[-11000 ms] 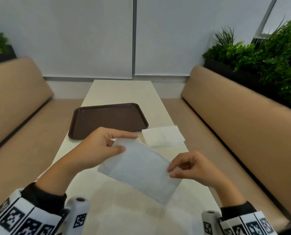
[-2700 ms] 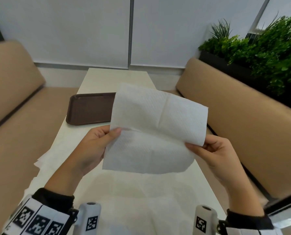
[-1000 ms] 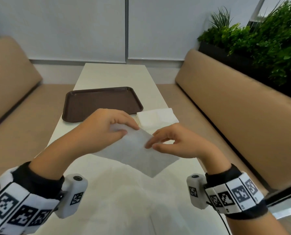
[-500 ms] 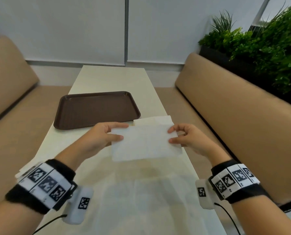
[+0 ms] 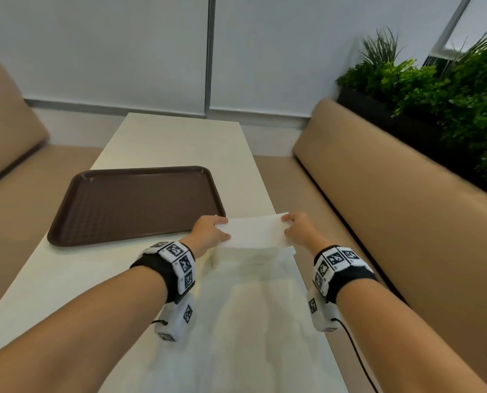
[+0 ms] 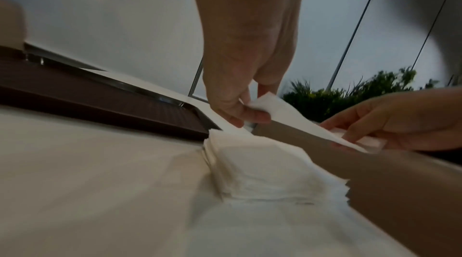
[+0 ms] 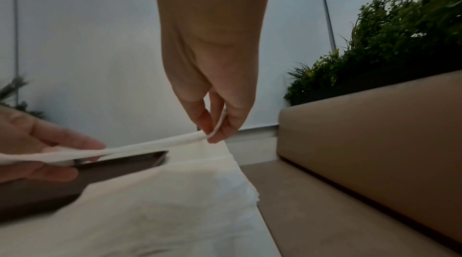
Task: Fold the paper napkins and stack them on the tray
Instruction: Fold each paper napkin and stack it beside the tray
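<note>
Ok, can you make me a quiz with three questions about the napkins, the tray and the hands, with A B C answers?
1. Where is the pile of folded napkins?
A. on the tray
B. on the table, right of the tray
C. on the bench

2. What colour is the tray?
A. white
B. green
C. dark brown

3. How is the napkin held?
A. pinched by both hands
B. lying flat, untouched
C. crumpled in one fist

Answers:
1. B, the pile sits on the table beside the tray's near right corner.
2. C, its whole surface is dark brown.
3. A, the left hand and the right hand each pinch one end.
</note>
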Action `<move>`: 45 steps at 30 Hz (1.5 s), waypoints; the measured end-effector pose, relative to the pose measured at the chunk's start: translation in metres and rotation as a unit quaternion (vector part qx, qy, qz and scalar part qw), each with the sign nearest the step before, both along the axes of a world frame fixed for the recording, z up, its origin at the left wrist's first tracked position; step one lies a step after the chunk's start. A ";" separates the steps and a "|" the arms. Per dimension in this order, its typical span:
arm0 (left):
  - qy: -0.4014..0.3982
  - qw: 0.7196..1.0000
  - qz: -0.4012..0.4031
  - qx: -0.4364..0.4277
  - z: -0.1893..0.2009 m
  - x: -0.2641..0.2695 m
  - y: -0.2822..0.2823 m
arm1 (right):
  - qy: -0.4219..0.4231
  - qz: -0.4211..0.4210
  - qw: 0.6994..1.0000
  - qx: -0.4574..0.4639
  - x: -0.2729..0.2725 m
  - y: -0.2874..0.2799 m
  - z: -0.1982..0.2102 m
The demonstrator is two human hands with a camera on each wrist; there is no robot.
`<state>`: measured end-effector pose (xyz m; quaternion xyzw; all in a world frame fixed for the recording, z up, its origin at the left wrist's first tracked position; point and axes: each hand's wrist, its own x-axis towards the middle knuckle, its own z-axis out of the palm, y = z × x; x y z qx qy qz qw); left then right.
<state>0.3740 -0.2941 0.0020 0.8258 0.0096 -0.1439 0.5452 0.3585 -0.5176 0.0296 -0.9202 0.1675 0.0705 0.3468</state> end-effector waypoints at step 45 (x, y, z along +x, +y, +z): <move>-0.080 0.990 0.074 -0.094 0.022 -0.304 0.238 | 0.142 0.378 0.888 -0.221 -0.255 0.170 -0.029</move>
